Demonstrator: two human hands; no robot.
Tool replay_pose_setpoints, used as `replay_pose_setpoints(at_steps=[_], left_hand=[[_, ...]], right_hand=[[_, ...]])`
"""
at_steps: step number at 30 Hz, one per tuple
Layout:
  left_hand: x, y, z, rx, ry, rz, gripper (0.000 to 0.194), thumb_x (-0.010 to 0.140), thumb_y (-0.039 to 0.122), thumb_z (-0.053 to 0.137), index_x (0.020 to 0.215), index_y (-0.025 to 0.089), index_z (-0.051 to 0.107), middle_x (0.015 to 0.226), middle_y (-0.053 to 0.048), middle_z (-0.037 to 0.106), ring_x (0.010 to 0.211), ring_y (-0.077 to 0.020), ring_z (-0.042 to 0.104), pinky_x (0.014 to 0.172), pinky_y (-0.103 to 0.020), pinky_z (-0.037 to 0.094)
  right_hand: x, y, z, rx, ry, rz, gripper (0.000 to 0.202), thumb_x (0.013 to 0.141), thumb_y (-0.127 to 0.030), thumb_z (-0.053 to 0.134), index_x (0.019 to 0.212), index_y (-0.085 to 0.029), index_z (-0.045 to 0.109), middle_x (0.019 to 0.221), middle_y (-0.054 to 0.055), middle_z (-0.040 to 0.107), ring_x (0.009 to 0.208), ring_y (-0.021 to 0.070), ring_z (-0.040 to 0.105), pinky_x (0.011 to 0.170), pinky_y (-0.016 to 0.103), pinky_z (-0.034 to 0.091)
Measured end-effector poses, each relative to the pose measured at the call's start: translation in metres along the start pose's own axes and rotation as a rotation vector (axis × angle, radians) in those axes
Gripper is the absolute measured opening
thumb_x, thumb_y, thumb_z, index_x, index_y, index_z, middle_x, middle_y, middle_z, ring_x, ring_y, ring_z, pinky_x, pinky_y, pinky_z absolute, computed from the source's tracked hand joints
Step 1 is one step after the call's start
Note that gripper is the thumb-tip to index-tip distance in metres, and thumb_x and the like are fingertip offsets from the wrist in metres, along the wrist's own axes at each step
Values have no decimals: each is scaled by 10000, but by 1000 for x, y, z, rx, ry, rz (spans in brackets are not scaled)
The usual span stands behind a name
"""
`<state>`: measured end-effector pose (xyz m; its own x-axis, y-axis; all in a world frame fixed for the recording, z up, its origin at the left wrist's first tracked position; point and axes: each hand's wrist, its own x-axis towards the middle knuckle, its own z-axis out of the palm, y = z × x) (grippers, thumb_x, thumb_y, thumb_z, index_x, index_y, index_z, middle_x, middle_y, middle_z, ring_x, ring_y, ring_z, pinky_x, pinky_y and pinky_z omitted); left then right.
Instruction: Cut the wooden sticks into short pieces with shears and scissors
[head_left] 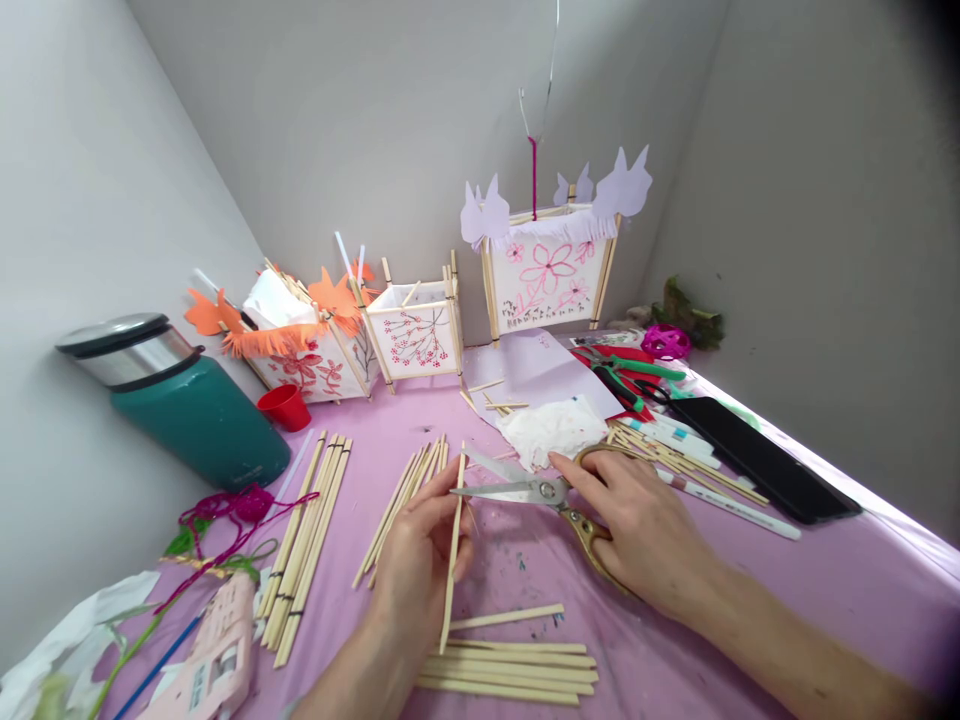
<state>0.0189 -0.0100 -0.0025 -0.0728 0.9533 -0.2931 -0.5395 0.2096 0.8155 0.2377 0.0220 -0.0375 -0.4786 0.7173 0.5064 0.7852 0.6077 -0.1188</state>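
A thin wooden stick (452, 575) stands near upright, pinched in the fingers of my left hand (415, 545). My right hand (637, 510) grips the gold-handled scissors (551, 492) by their loops. The blades are apart, and the lower one crosses the upper part of the stick. Below my left hand, a row of similar sticks (517, 668) lies flat, with one loose stick (517, 617) above them. A bundle of thin sticks (390, 510) is just left of my left hand. Behind the blades sits a crumpled white tissue (555, 430).
Paper lanterns stand at the back: an orange-trimmed one (300, 370), one with red branches (416, 335), and one with pink flowers (551, 275). At left are a teal bottle (202, 420), a red cup (285, 408) and a pink glue gun (217, 650). Pliers (637, 365) and a black phone (757, 455) lie right.
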Motion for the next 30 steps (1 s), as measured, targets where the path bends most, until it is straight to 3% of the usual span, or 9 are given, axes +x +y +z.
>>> replay_pose_setpoints(at_steps=[12, 21, 30], left_hand=[[1, 3, 1, -57, -10, -52, 470, 641, 62, 506, 1093, 96, 634, 605, 3, 517, 454, -84, 416, 330, -151, 309], [3, 3, 0, -116, -42, -14, 383, 606, 34, 512, 952, 108, 660, 692, 10, 498, 467, -66, 428, 307, -149, 296], [-2, 1, 1, -83, -45, -34, 490, 631, 79, 527, 1104, 110, 650, 599, 20, 470, 467, -76, 379, 329, -144, 289]], right_hand=[[-1, 1, 2, 0, 26, -12, 608, 680, -45, 468, 1276, -145, 534, 981, 117, 537, 890, 259, 496, 763, 400, 429], [1, 0, 3, 24, 28, -70, 621, 655, -25, 462, 1256, -152, 552, 945, 103, 539, 840, 238, 498, 728, 375, 429], [-2, 5, 8, -37, 28, 31, 600, 723, -75, 468, 1323, -106, 486, 998, 138, 527, 904, 269, 497, 759, 409, 443]])
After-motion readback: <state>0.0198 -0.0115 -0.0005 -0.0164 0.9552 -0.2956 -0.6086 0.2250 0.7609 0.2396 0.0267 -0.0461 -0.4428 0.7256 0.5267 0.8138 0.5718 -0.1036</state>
